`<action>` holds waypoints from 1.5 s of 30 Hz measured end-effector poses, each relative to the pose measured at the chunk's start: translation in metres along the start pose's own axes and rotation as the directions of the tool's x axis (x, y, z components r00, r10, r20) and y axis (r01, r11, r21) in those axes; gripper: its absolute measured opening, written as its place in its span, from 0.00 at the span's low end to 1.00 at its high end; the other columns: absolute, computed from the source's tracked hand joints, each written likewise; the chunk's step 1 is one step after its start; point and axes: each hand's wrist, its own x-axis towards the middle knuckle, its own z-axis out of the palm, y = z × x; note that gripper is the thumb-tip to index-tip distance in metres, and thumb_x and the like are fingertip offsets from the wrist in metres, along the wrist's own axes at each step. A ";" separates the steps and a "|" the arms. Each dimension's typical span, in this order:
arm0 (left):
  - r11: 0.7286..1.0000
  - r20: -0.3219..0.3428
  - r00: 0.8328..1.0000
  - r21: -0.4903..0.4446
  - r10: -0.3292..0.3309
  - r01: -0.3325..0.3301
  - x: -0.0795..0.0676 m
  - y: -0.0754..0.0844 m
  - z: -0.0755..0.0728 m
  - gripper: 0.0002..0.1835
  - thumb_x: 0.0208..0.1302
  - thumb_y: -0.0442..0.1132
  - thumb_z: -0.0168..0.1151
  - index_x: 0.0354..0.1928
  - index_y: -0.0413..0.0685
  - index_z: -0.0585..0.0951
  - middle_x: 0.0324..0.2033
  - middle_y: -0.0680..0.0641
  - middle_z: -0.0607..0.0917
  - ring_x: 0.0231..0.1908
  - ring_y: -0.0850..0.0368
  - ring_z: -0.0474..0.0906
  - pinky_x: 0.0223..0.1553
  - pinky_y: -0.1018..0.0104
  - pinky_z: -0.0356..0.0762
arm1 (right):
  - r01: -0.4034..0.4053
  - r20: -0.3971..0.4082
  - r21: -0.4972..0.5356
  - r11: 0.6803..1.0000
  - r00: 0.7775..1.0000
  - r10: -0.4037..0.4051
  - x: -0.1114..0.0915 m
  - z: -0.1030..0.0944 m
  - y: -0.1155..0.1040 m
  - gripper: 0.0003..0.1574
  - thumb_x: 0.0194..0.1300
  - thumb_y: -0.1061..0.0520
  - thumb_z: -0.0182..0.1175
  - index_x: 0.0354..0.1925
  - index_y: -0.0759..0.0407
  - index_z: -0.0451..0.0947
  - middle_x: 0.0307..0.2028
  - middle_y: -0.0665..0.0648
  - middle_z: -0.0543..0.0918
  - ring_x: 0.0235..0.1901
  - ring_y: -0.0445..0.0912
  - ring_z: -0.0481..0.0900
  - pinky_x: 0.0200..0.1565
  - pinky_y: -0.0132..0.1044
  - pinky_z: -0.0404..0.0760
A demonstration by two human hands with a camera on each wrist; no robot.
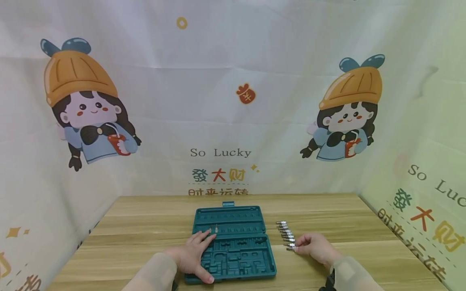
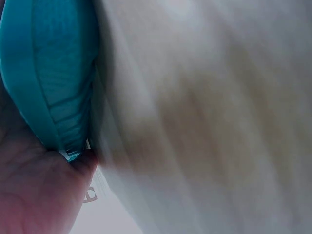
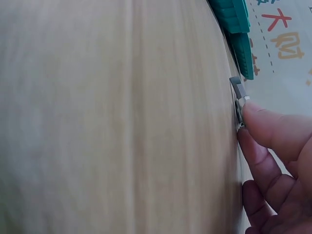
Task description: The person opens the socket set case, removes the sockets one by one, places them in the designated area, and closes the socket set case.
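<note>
A teal plastic socket case (image 1: 251, 276) lies opened flat on the table, its moulded recesses facing up. My left hand (image 1: 192, 252) rests spread on its left side, thumb at the front edge; the left wrist view shows the palm against the case's side (image 2: 48, 73). Two small bits (image 1: 216, 229) stand in the far half, close to my left fingertips. To the right of the case, several silver bit sockets (image 1: 285, 233) lie in a column. At its near end my right hand (image 1: 316, 247) pinches a bit socket (image 3: 239, 92) between thumb and index finger, low over the wood.
The wooden table (image 1: 145, 226) runs back to a printed cloth (image 1: 276, 169) that hangs behind it and along both sides. A latch (image 1: 228, 204) sticks out from the case's far edge.
</note>
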 end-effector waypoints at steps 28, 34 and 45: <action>1.000 0.029 0.999 -0.008 -0.014 0.014 -0.002 0.002 -0.003 0.60 0.45 0.69 0.69 0.77 0.60 0.48 0.75 0.48 0.46 0.73 0.40 0.39 0.62 0.34 0.53 | 0.018 0.037 -0.022 1.000 0.999 -0.018 0.031 0.034 -0.071 0.11 0.63 0.61 0.64 0.42 0.67 0.79 0.36 0.55 0.81 0.37 0.49 0.79 0.42 0.48 0.77; 0.999 0.041 0.999 -0.035 -0.002 0.004 0.001 -0.003 0.000 0.59 0.45 0.71 0.68 0.76 0.64 0.49 0.75 0.48 0.47 0.73 0.39 0.39 0.62 0.32 0.52 | 0.054 0.059 -0.037 0.998 0.997 -0.052 0.051 0.069 -0.094 0.10 0.63 0.58 0.65 0.41 0.62 0.80 0.38 0.53 0.81 0.39 0.47 0.77 0.44 0.48 0.76; 0.999 0.013 0.999 0.010 -0.033 0.033 0.000 0.000 0.001 0.61 0.42 0.73 0.67 0.76 0.61 0.50 0.74 0.48 0.48 0.73 0.41 0.40 0.62 0.32 0.52 | 0.076 0.079 0.054 0.996 0.994 -0.080 0.082 0.138 -0.121 0.11 0.62 0.59 0.65 0.42 0.64 0.82 0.40 0.55 0.81 0.40 0.49 0.78 0.45 0.50 0.76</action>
